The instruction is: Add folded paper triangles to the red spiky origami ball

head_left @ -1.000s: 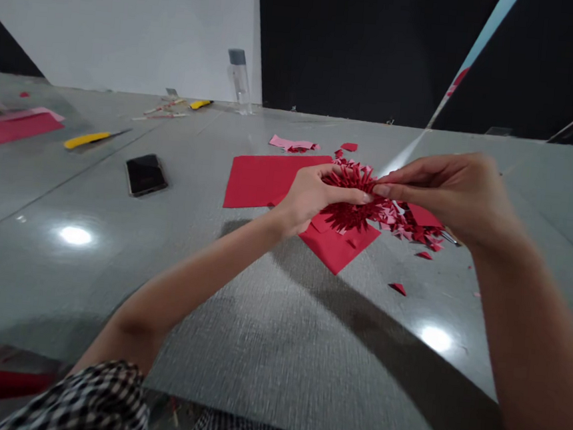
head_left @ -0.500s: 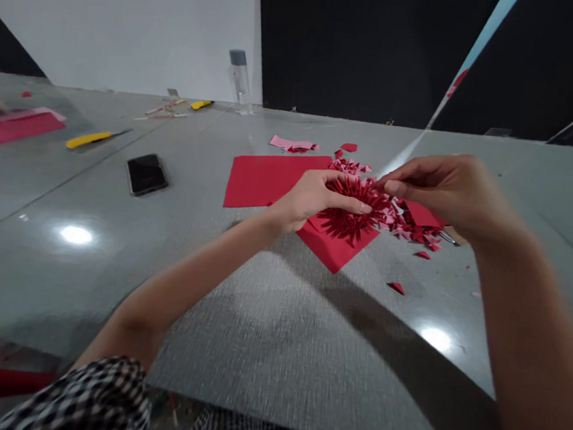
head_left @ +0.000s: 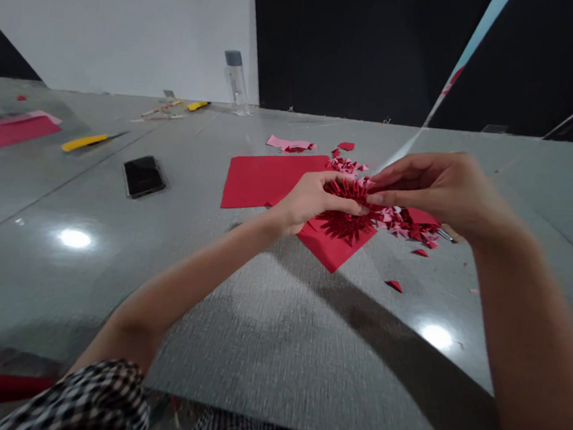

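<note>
In the head view, I saw the left hand (head_left: pixel 308 200) gripping a spiky red paper ball (head_left: pixel 345 227), thumb across it, over red sheets (head_left: pixel 257 179). The right hand (head_left: pixel 444 188) touched the ball's right edge, fingers bent; I couldn't tell whether they pinched anything. Half a second earlier, they were farther from the left thumb. Paper pieces (head_left: pixel 406 227) lay right, partly hidden; a phone (head_left: pixel 143 176) left; a bottle (head_left: pixel 235 80) far.
</note>
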{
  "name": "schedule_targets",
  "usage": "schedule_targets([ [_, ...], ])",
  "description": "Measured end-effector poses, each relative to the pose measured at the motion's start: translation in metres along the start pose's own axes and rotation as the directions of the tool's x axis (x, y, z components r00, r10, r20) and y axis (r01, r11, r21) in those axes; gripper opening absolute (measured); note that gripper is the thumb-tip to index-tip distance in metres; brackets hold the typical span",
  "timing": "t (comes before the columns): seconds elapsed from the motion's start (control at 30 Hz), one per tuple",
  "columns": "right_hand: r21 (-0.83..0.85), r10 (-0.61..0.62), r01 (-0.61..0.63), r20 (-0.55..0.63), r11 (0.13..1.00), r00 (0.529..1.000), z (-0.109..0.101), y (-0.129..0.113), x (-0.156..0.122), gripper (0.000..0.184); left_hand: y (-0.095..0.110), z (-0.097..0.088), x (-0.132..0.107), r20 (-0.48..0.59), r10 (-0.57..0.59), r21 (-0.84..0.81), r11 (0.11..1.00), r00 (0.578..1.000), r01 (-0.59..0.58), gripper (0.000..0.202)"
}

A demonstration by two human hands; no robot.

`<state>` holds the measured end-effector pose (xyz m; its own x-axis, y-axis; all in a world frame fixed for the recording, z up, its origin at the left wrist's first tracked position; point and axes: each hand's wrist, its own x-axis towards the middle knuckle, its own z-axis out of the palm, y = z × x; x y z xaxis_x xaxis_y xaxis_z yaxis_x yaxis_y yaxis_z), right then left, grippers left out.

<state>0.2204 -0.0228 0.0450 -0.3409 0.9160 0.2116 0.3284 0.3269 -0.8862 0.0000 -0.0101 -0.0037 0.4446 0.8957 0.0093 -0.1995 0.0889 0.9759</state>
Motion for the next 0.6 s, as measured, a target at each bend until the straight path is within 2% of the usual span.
schedule_targets([
  [0.07,-0.011,0.021,-0.022,-0.047,1.000,0.999,0.0014,-0.0005,0.0008,0.039,-0.0001,0.0010,0.0000,-0.041,0.013,0.005,1.000,0.999,-0.013,0.047],
  [0.23,-0.010,0.067,-0.069,-0.131,0.998,0.989,0.0083,-0.0026,0.0033,0.042,0.0004,0.0050,0.0000,-0.063,0.072,0.005,0.997,0.995,-0.071,0.045],
  [0.4,0.002,0.056,-0.056,-0.157,0.998,0.986,0.0087,0.0009,0.0048,0.041,-0.0013,0.0059,0.0026,-0.115,0.086,-0.013,0.996,0.990,-0.089,0.048],
  [0.5,0.034,0.049,-0.045,-0.128,0.998,0.991,0.0063,0.0016,0.0038,0.036,-0.0025,0.0051,0.0035,-0.137,0.108,-0.027,0.993,0.985,-0.113,0.049],
  [0.6,0.033,0.040,-0.036,-0.129,0.999,0.991,0.0051,0.0000,0.0023,0.035,-0.0037,0.0043,0.0032,-0.137,0.158,0.023,0.987,0.978,-0.156,0.046],
])
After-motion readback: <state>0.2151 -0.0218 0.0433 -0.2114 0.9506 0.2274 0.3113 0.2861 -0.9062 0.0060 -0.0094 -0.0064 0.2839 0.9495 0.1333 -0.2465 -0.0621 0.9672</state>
